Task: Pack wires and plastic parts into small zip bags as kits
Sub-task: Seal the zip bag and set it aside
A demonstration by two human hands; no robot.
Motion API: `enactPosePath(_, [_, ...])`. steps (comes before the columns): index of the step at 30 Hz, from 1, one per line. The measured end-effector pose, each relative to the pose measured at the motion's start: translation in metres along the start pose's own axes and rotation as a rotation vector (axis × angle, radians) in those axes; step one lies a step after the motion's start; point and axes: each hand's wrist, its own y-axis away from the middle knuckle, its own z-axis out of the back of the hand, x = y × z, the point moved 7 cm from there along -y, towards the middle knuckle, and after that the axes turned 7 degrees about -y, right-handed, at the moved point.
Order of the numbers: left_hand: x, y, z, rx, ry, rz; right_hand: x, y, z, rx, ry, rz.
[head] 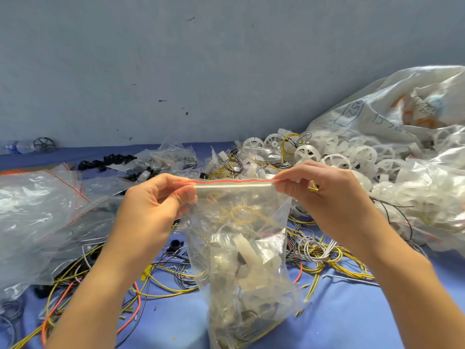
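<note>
Both forearms reach forward over the blue table (352, 311), wrists raised and hands facing each other. The left hand (151, 200) pinches the left end of the red-lined top of the zip bag (241, 248) between thumb and curled fingers. The right hand (324, 195) pinches the right end likewise, each grip narrow. The bag hangs between them, filled with yellow wires and white plastic parts, above loose wires (319, 250) on the table
</note>
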Motion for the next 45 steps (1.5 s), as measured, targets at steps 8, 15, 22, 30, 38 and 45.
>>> enactPosePath(8, [-0.004, -0.002, 0.013, -0.022, -0.112, 0.009, 0.004, -0.001, 0.003, -0.074, -0.243, -0.092])
enactPosePath(15, [-0.068, 0.015, -0.017, 0.151, -0.582, -0.376, 0.035, -0.005, -0.012, -0.074, -0.310, -0.022])
enactPosePath(22, [-0.088, 0.022, -0.035, 0.088, -0.495, -0.431, 0.054, -0.006, -0.021, -0.087, -0.426, 0.010])
enactPosePath(30, [-0.088, 0.022, -0.033, 0.103, -0.395, -0.393, 0.045, -0.003, -0.033, -0.060, -0.723, -0.174])
enactPosePath(38, [-0.076, 0.016, -0.029, 0.143, -0.385, -0.300, 0.048, 0.000, -0.037, -0.141, -0.638, -0.190])
enactPosePath(45, [-0.066, 0.013, -0.019, 0.131, -0.472, -0.274, 0.027, 0.001, -0.026, -0.222, -0.704, -0.296])
